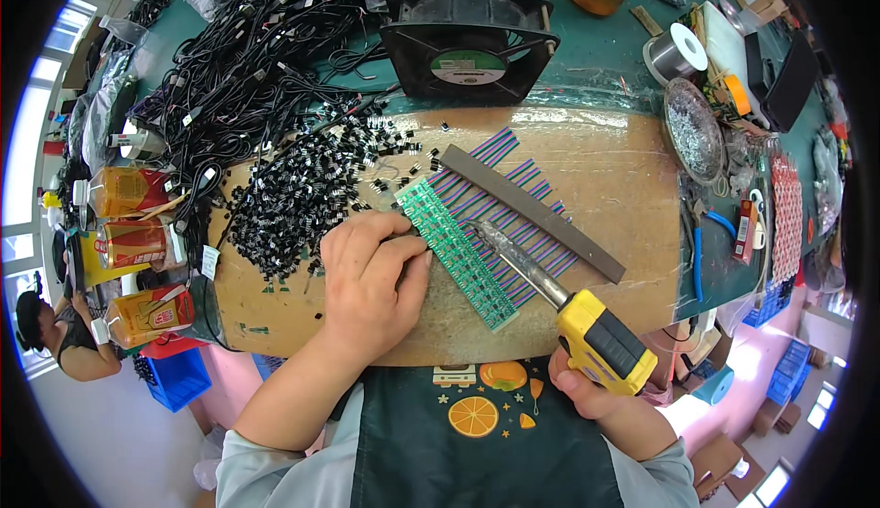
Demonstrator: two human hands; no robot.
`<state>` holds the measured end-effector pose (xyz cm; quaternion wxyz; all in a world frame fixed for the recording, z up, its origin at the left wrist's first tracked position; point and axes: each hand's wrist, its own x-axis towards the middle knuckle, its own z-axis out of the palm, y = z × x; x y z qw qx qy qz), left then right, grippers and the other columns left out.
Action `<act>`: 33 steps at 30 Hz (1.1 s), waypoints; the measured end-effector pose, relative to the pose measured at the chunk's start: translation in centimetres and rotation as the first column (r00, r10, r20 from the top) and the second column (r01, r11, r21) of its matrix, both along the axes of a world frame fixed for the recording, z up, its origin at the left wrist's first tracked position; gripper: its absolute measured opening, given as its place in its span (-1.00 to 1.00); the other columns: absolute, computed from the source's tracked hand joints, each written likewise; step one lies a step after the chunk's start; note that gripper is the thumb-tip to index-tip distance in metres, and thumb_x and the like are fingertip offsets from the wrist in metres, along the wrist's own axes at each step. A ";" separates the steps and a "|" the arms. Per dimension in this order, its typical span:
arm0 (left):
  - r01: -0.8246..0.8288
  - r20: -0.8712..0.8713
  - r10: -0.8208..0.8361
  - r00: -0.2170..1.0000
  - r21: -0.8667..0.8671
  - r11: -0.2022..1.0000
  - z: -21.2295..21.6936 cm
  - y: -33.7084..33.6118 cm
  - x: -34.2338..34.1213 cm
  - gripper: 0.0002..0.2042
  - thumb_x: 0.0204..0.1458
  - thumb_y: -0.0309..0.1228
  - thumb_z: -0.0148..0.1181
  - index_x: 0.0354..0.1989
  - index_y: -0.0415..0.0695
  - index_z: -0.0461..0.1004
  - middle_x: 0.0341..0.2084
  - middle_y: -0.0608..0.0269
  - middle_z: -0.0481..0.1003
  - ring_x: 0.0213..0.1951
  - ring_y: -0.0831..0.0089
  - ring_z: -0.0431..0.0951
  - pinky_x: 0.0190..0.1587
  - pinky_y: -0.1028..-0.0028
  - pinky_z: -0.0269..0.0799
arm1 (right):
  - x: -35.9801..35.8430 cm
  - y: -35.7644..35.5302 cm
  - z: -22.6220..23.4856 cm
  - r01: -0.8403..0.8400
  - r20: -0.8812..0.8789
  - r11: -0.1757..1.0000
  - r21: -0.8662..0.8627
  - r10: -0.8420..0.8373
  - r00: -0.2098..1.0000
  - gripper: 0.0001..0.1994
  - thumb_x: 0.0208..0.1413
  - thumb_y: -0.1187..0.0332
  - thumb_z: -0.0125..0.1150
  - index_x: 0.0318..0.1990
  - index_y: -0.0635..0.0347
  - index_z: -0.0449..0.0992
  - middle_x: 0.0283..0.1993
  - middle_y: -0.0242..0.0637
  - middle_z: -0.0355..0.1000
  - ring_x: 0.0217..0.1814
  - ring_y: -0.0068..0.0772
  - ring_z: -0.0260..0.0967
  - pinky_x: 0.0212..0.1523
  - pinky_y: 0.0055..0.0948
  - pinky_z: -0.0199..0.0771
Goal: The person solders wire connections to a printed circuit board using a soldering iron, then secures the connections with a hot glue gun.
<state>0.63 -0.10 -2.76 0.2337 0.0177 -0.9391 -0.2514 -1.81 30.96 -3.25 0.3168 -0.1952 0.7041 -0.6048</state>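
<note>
Head view, work surface seen from above.

Item 1: green circuit-board strip (456,253), long and narrow, lying diagonally at the centre of a brown board (623,187). It is judged thin, light and stiff, likely to snap if bent; it is best held flat or by its long edges, clear of the joints. Striped ribbon wires (513,198) are fanned out from its 1 o'clock edge, limp and easily tugged.

Item 2: left hand (371,283), laid palm-down at 9 o'clock of the strip, fingers curled, with the fingertips pressed on its near end.

Item 3: right hand (587,389), closed around the yellow handle of a soldering iron (573,311) at 4 o'clock, the metal tip resting over the strip's middle.

Item 4: grey flat bar (532,212), laid across the wires at 1 o'clock.

Item 5: heap of small black components (293,201) at 10 o'clock, with black cables (238,68) beyond it.

Item 6: black fan (469,42) at 12 o'clock.

Item 7: solder reel (676,52) and a dish of metal scraps (694,130) at 2 o'clock.

Item 8: bottles of amber liquid (133,242) at 9 o'clock, on the table edge.
</note>
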 end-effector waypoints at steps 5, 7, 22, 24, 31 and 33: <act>0.028 0.015 -0.028 1.000 -0.063 0.998 0.3 0.2 -0.2 -0.72 -0.23 -0.56 0.39 -0.26 -0.08 0.59 -0.11 0.15 0.49 -0.06 0.13 0.50 0.01 0.22 0.31 | 0.0 -0.2 0.4 0.036 0.205 0.999 -0.024 -0.031 0.978 -0.91 0.15 0.47 0.29 -0.25 0.21 0.49 -0.43 -0.35 0.42 -0.45 -0.41 0.38 -0.43 -0.39 0.37; 0.036 0.019 -0.035 0.999 -0.083 0.996 0.3 0.2 -0.2 -0.71 -0.24 -0.55 0.39 -0.25 -0.07 0.60 -0.10 0.15 0.48 -0.04 0.12 0.49 0.03 0.20 0.30 | -0.1 -0.2 0.4 0.047 0.235 0.997 -0.066 -0.030 0.971 -0.92 0.17 0.46 0.28 -0.26 0.21 0.50 -0.43 -0.36 0.42 -0.43 -0.43 0.38 -0.42 -0.40 0.38; 0.044 -0.052 -0.047 0.998 -0.049 0.998 1.6 -1.5 1.1 -0.81 -0.20 -0.54 0.42 -0.39 -0.12 0.55 -0.12 0.09 0.51 -0.04 0.08 0.50 0.03 0.20 0.35 | 0.1 0.1 -0.4 0.059 0.228 0.993 -0.100 -0.035 0.973 -0.40 0.14 0.32 0.34 0.27 0.34 0.22 -0.49 -0.32 0.28 -0.53 -0.47 0.22 -0.49 -0.46 0.29; -0.024 -0.013 0.024 1.000 -0.041 0.999 2.3 -2.6 1.8 -0.81 -0.18 -0.57 0.41 -0.34 -0.17 0.60 -0.16 0.08 0.53 -0.07 0.10 0.50 0.00 0.22 0.38 | 0.2 0.2 -0.5 0.054 0.232 0.994 -0.096 -0.030 0.972 -0.39 0.14 0.31 0.34 0.28 0.33 0.22 -0.49 -0.32 0.28 -0.52 -0.47 0.22 -0.49 -0.46 0.29; -0.055 0.160 0.049 0.986 0.038 0.998 2.8 -3.3 3.6 -0.83 -0.16 -0.55 0.43 -0.34 -0.14 0.64 -0.33 0.23 0.51 -0.26 0.24 0.51 -0.21 0.33 0.42 | 0.3 0.1 -0.6 0.072 0.254 0.992 -0.107 -0.043 0.966 -0.39 0.14 0.28 0.36 0.25 0.32 0.22 -0.48 -0.35 0.25 -0.52 -0.48 0.20 -0.49 -0.47 0.28; -0.051 0.200 0.044 0.979 0.030 0.998 2.4 -2.8 3.6 -0.83 -0.16 -0.57 0.43 -0.34 -0.15 0.63 -0.33 0.21 0.49 -0.24 0.22 0.50 -0.20 0.31 0.42 | 0.4 0.1 -0.6 0.072 0.255 0.992 -0.108 -0.042 0.966 -0.39 0.14 0.28 0.37 0.24 0.32 0.22 -0.48 -0.36 0.25 -0.52 -0.48 0.20 -0.49 -0.47 0.28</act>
